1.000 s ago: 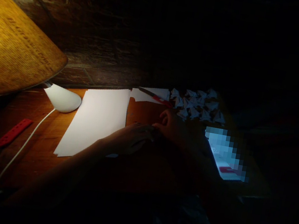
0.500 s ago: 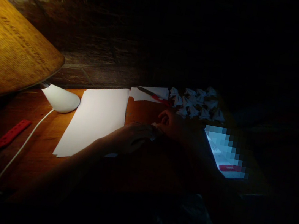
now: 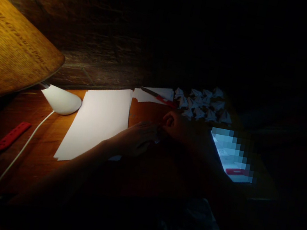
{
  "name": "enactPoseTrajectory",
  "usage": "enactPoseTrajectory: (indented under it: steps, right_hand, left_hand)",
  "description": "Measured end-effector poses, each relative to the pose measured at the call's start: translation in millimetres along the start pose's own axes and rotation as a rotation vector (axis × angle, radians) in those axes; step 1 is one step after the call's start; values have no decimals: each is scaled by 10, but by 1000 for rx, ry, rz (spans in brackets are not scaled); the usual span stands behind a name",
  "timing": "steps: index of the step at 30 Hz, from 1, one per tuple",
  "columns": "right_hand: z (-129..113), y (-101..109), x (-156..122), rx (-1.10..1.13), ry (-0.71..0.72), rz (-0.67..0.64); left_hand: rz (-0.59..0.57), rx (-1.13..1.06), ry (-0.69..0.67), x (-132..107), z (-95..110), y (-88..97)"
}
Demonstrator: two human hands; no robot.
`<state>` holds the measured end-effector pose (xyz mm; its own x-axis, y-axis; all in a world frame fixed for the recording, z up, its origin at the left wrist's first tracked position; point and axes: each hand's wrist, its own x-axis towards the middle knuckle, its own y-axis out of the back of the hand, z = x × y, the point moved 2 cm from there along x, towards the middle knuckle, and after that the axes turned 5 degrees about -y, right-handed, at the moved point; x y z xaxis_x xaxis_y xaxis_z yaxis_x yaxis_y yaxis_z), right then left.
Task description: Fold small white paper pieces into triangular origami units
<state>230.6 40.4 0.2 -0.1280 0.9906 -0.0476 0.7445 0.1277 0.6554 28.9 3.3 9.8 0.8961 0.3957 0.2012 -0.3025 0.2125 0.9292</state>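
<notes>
Left hand (image 3: pixel 139 138) arched, right hand (image 3: pixel 172 123) curled — a small pale paper scrap (image 3: pixel 157 142) between them, grip too dark to tell — spiky folded papers (image 3: pixel 198 113) beyond, on smooth wooden table (image 3: pixel 146 113).

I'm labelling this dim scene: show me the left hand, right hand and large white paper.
Left hand (image 3: pixel 139 138), head view: its back.
Right hand (image 3: pixel 176 124), head view: behind the curled fingers.
Large white paper (image 3: pixel 100 117), head view: its upper face.

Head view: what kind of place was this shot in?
Probably a dim desk corner indoors: a lit lamp on a wooden tabletop, a sheaf of white paper and a glowing screen.
</notes>
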Motion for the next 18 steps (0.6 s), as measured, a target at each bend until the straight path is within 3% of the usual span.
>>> enactPoseTrajectory:
  steps: [18]
  right_hand:
    - [-9, -12, 0, -23, -8, -24]
  left_hand:
    - [-64, 180, 35, -26, -40, -88]
